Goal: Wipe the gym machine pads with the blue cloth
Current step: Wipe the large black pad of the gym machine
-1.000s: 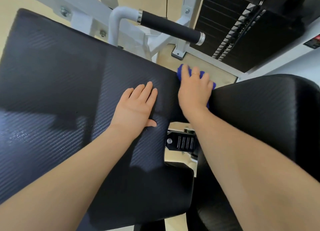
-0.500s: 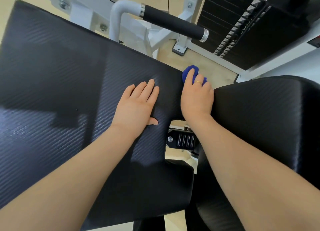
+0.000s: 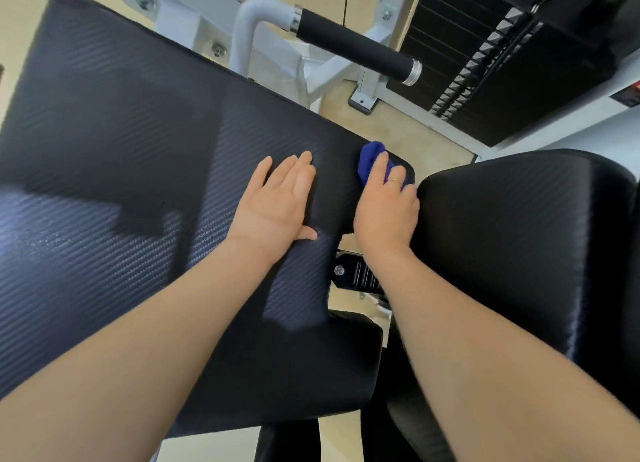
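The floor point(image 3: 398, 129) is pale wood, and a white metal frame point(image 3: 263, 42) stands on it with a black bar handle point(image 3: 353, 48) and a stack of black weights point(image 3: 512, 56) behind. In front of me are two black pads: one big flat pad point(image 3: 131, 171) on the left side and one rounder pad point(image 3: 526, 240) on the right side, with a gap between them. My left hand point(image 3: 277, 202) lies flat on the big pad with its fingers straight, holding nothing. My right hand point(image 3: 386, 205) is at the far corner of the big pad, right by the gap, with its fingers bent over the blue cloth point(image 3: 369, 158) and pressing it down. There is one cloth, and only a little of it peeks out past my fingertips. I think the cloth is soft and light and will bunch up easily, so it is best held in a wad under the palm. The pads look firm and a bit bumpy, so I think the cloth will drag some as it slides. I count two hands, two pads, one cloth and one bar handle.
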